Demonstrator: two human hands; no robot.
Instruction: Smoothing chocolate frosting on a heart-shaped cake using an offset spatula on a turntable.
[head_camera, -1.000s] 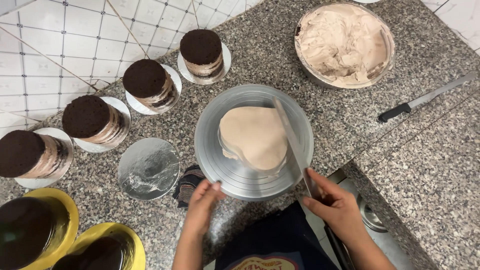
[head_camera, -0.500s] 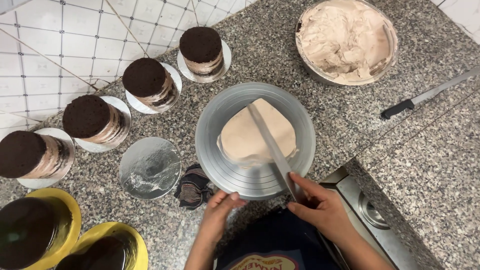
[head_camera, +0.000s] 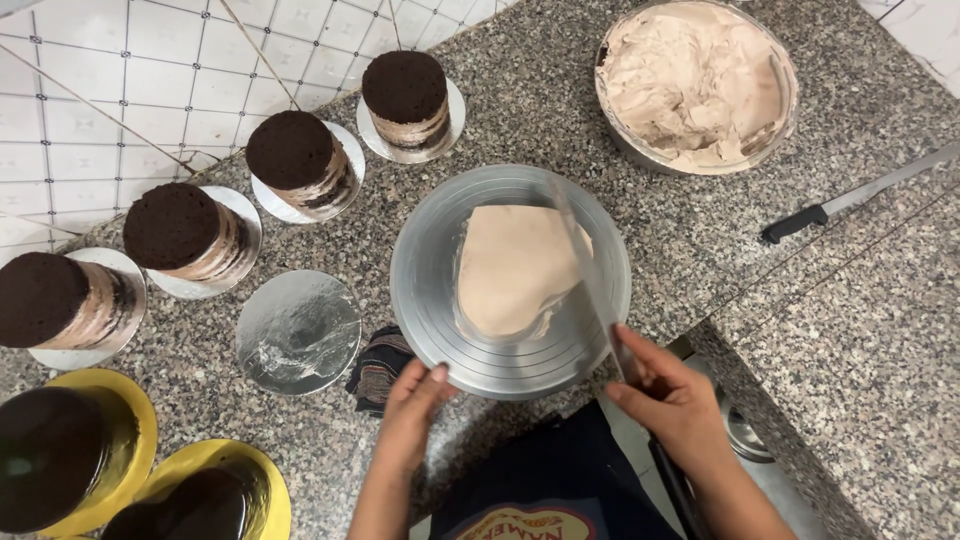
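- Right hand (head_camera: 672, 402), near right of centre: fingers clenched round the handle of a long palette knife (head_camera: 588, 270). Blade runs up and far-left from the hand, laid across the right side of the frosted cake (head_camera: 515, 268).
- Left hand (head_camera: 412, 398), near centre: fingers loosely curled, fingertips touching the near-left rim of the turntable (head_camera: 430, 310); it grips nothing fully, just rests on the edge.
- Frosted cake: pale tan, smooth top, roughly heart-shaped from above, sits mid turntable.
- Turntable: round, grey metal w/ ringed grooves, on the speckled granite desk (head_camera: 520, 90), centre of view.
- Just left of the left hand, a dark folded cloth (head_camera: 376, 366) tucked partly under the turntable's near-left edge.
- Left of the cloth, a round silver cake board (head_camera: 297, 331), bare, lying flat on the desk.
- Further left & far, 4 small dark chocolate layer cakes on silver boards, set in a diagonal row from near-left to far-centre: (head_camera: 55, 300), (head_camera: 185, 232), (head_camera: 297, 160), (head_camera: 406, 98). Pale cream shows between the layers.
- Near-left corner: 2 dark glazed cakes on yellow boards (head_camera: 60, 455), (head_camera: 195, 500), partly cut off by the frame edge.
- Far right: big metal bowl of pale tan cream (head_camera: 695, 80).
- Right of the turntable, well apart: black-handled knife (head_camera: 850, 195) lying flat on the desk, blade pointing far-right.
- Far left: white tiled wall (head_camera: 120, 90).
- Near edge, centre: the person's dark apron (head_camera: 560, 480), between both forearms.
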